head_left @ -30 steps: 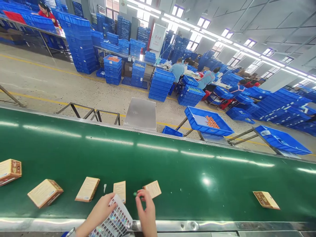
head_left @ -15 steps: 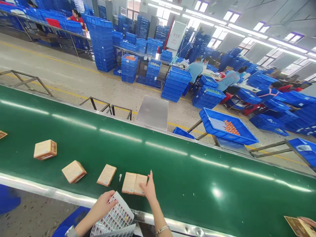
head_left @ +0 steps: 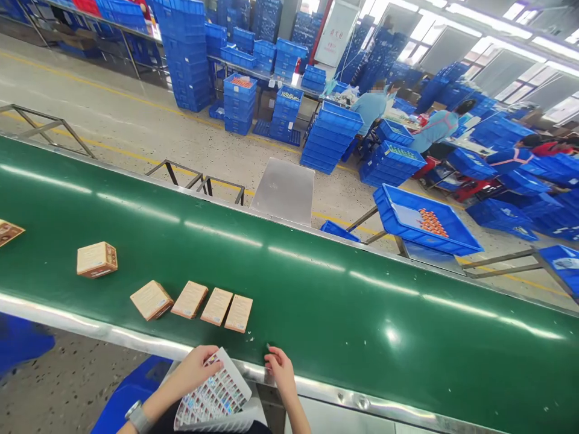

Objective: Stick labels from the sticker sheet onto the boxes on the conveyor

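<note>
My left hand (head_left: 205, 363) is closed on the upper edge of a white sheet of small printed stickers (head_left: 217, 392), which hangs bent over the near belt edge. My right hand (head_left: 279, 364) is at the metal rim, its fingers bent together around something small and pale that I cannot make out. Beyond my hands, on the green belt (head_left: 316, 307), lie small tan boxes: one at the right (head_left: 239, 313), one beside it (head_left: 217, 306), another (head_left: 190, 299) and a tilted one (head_left: 152, 299). Farther left sits another box (head_left: 96, 260).
A brown box (head_left: 9, 232) lies at the far left. The metal rim (head_left: 325, 389) runs along the near side. Across the belt stand a blue tray with orange pieces (head_left: 425, 220), a grey panel (head_left: 284, 190), stacked blue crates (head_left: 330, 138) and people working.
My right hand has left the boxes and come back to the near rim. The boxes at the right now stand apart. The view has tilted down, and the hand at the far right is gone.
</note>
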`<state>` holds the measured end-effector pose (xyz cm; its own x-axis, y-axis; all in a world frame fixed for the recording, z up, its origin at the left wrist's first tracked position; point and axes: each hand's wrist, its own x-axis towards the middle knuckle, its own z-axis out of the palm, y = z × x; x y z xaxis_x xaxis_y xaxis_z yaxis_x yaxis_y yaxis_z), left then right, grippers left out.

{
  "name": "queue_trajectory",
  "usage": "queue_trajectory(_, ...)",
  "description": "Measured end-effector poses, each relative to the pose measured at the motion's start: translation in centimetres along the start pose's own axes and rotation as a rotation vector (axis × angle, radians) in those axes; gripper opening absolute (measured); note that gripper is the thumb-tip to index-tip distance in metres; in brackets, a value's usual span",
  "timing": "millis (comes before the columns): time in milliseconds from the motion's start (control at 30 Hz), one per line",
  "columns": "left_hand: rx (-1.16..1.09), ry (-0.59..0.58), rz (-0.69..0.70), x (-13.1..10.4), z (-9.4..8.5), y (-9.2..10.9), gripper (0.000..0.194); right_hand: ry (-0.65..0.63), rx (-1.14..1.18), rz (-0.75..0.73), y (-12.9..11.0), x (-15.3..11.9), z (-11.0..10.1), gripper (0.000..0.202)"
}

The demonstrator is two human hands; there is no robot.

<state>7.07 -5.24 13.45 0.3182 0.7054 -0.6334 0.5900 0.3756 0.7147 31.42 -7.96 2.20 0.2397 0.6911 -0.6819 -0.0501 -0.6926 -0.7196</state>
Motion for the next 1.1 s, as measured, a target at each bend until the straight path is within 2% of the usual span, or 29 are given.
queue_trajectory(67, 0.026, -0.030, 0.017, 0.1, -0.1, 0.2, 0.028, 0.061, 0.054, 0.033, 0.4, -1.3, -1.4, 0.029)
queue_trajectory(167, 0.086, -0.070, 0.075, 0.5, -0.3, 0.7, 0.028, 0.160, 0.141, 0.042, 0.2, -2.5, -2.0, 0.035)
queue_trajectory(267, 0.162, -0.080, 0.179, 1.1, -0.6, 1.6, 0.010, 0.238, 0.221, 0.019, -0.8, -2.7, -1.3, 0.047)
queue_trajectory(300, 0.193, -0.086, 0.219, 1.3, -0.6, 1.8, 0.008, 0.254, 0.243, 0.003, -1.2, -2.6, -0.8, 0.051)
queue_trajectory(367, 0.261, -0.110, 0.303, 1.8, -0.5, 2.3, 0.017, 0.271, 0.274, -0.033, -2.3, -2.3, 0.2, 0.056)
queue_trajectory(533, 0.415, -0.185, 0.491, 3.2, 0.5, 2.3, 0.024, 0.254, 0.268, -0.115, -5.0, -2.1, 2.5, 0.045)
queue_trajectory(700, 0.478, -0.252, 0.570, 4.2, 1.9, 1.4, 0.026, 0.209, 0.195, -0.167, -6.2, -2.8, 3.5, 0.033)
queue_trajectory(867, 0.512, -0.251, 0.616, 4.5, 2.5, 1.8, 0.027, 0.252, 0.097, -0.210, -6.4, -3.3, 3.2, 0.031)
queue_trajectory(1100, 0.540, -0.229, 0.645, 5.0, 3.5, 2.8, 0.029, 0.306, -0.019, -0.279, -6.6, -2.5, 2.2, 0.030)
